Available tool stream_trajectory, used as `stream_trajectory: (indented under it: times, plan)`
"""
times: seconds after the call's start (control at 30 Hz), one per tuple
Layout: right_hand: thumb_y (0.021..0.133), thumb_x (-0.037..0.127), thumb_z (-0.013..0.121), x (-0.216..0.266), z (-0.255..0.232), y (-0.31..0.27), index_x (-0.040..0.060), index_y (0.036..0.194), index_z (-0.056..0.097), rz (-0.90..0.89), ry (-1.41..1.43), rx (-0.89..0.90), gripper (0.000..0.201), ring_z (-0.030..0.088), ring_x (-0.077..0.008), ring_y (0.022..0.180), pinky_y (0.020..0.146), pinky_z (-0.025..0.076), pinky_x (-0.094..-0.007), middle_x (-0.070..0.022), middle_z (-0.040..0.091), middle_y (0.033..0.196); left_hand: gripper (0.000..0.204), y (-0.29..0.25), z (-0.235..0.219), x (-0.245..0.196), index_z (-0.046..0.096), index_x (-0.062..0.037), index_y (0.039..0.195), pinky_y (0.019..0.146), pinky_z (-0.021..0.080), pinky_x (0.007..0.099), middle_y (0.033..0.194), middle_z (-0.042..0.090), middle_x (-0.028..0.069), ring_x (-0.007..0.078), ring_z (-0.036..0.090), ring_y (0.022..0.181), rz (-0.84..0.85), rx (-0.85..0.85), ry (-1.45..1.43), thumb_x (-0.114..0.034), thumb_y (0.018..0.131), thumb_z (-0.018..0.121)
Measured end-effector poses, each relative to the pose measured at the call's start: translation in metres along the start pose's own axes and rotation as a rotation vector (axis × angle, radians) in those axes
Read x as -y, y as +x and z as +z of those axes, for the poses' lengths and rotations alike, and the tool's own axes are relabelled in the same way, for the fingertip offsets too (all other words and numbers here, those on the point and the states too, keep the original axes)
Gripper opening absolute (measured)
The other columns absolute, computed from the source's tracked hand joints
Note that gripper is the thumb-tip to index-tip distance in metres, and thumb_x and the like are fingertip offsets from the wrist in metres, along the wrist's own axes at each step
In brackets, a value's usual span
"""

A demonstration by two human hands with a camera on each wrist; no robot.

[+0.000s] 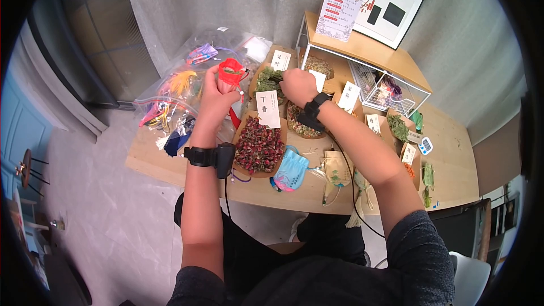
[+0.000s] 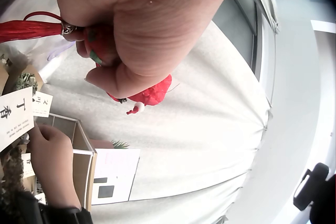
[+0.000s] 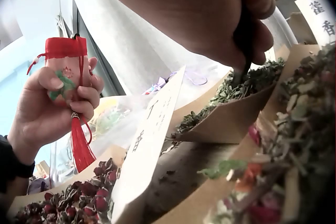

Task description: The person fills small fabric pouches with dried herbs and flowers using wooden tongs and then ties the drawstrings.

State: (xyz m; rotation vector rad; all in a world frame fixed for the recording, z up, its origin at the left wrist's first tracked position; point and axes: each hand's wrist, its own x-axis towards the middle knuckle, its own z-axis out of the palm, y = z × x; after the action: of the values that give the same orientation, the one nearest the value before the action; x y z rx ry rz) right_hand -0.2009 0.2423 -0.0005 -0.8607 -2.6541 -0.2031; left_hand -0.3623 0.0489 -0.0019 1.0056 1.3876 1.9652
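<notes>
My left hand [image 1: 211, 99] grips a small red drawstring pouch [image 3: 64, 66] upright, its mouth gathered wide and bits of green showing inside. A lotus pattern marks its front, and a red tassel [image 3: 81, 142] hangs below. My right hand [image 1: 299, 86] holds a slim black utensil [image 3: 242, 37] pointing down into dried green leaves [image 3: 257, 79] in a brown paper tray [image 3: 226, 124]. The utensil's tip is buried in the leaves, so I cannot tell its kind. A tray of dried rosebuds [image 1: 259, 146] stands nearer me, with a white label card [image 1: 268, 109] behind it.
Other paper trays of herbs [image 1: 398, 127] run along the right. Blue [image 1: 292, 170] and beige [image 1: 336, 169] pouches lie at the table's front edge. Plastic bags with colourful tassels [image 1: 181, 85] cover the left. A wooden-topped wire shelf [image 1: 368, 51] stands behind, bearing a sign [image 1: 340, 8].
</notes>
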Motion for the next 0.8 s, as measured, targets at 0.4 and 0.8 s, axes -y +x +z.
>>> stream_trajectory:
  times: [0.4, 0.8]
  plan:
    - [0.09, 0.027, 0.071, -0.001, -0.065, -0.005, 0.0041, 0.086, 0.077, -0.007, 0.087, -0.075, 0.024, 0.072, -0.0382, 0.079, 0.072, 0.058, -0.0478, -0.0192, 0.072, 0.079, 0.071, -0.001, 0.003, -0.001, 0.041, -0.0061, 0.142, 0.091, 0.051, 0.0299, 0.12, 0.061, 0.0062, 0.0133, 0.06, 0.103, -0.028, 0.015, 0.06, 0.008, 0.077, 0.066]
    - [0.088, 0.031, 0.074, 0.048, -0.147, -0.007, 0.0035, 0.083, 0.077, -0.142, 0.415, 0.073, 0.028, 0.07, -0.0383, 0.076, 0.072, 0.056, -0.0456, -0.0185, 0.071, 0.077, 0.073, -0.003, 0.008, 0.001, 0.04, -0.0068, 0.143, 0.087, 0.05, 0.0285, 0.115, 0.061, 0.0045, 0.0114, 0.059, 0.1, -0.029, 0.035, 0.038, 0.008, 0.077, 0.068]
